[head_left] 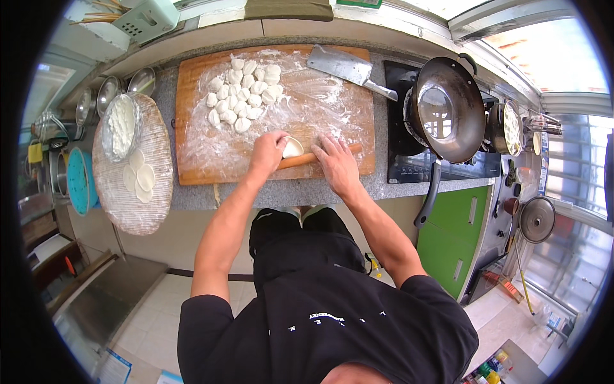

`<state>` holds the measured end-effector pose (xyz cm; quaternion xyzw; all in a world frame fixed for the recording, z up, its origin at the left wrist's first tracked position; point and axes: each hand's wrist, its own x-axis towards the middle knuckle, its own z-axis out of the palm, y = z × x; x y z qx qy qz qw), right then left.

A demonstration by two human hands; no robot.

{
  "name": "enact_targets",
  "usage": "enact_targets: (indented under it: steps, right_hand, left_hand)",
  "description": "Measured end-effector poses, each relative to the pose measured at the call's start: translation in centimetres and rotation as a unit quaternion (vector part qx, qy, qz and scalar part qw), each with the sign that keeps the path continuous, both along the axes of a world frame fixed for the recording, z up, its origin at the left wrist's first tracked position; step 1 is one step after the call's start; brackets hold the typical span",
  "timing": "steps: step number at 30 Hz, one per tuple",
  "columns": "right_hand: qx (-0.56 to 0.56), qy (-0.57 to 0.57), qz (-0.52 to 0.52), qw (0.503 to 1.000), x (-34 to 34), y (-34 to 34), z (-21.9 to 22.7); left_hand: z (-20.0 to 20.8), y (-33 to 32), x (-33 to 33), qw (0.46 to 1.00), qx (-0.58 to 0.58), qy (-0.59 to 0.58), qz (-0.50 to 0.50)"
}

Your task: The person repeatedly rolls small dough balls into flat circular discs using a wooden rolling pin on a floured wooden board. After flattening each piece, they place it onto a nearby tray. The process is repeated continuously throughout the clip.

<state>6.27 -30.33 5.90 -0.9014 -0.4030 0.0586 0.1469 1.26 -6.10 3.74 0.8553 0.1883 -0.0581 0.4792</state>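
At the near middle of a floured wooden board, a small round dough wrapper lies against a wooden rolling pin. My left hand is closed at the wrapper's left edge, pinching it between thumb and fingers. Over the right part of the pin lies my right hand, its fingers stretched out and the palm resting on the wood. Farther back on the board sits a cluster of several small floured dough pieces.
A cleaver lies at the board's back right, its handle overhanging toward the stove. A wok stands there, handle projecting past the counter. To the left, a round floured board carries a bowl of white filling and several rolled wrappers.
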Motion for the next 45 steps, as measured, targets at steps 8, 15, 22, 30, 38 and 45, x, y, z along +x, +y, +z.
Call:
enact_targets:
  steps: [8,15,22,30,38,45]
  right_hand:
    - [0.062,0.037,0.0,0.997,-0.5,-1.6,0.7]
    - [0.037,0.01,0.053,0.998,1.6,1.4,-0.2]
    - [-0.079,-0.033,0.001,0.996,9.0,10.3,-0.9]
    - [-0.094,-0.025,0.037,0.995,4.4,6.1,0.1]
    - [-0.087,0.02,0.058,0.994,4.2,5.2,1.2]
    - [-0.046,0.018,0.064,0.997,3.0,4.3,0.9]
  left_hand:
    - [3.7,1.0,-4.9,0.972,0.16,0.104,0.136]
    - [-0.5,0.0,-5.5,0.925,0.361,-0.043,0.114]
    - [-1.7,5.8,2.1,0.876,0.396,-0.109,0.251]
    - [-1.2,1.7,-3.9,0.909,0.381,-0.123,0.118]
    - [2.3,0.9,-4.4,0.972,0.155,-0.122,-0.131]
    - [0.8,2.2,-2.3,0.99,0.125,-0.041,-0.043]
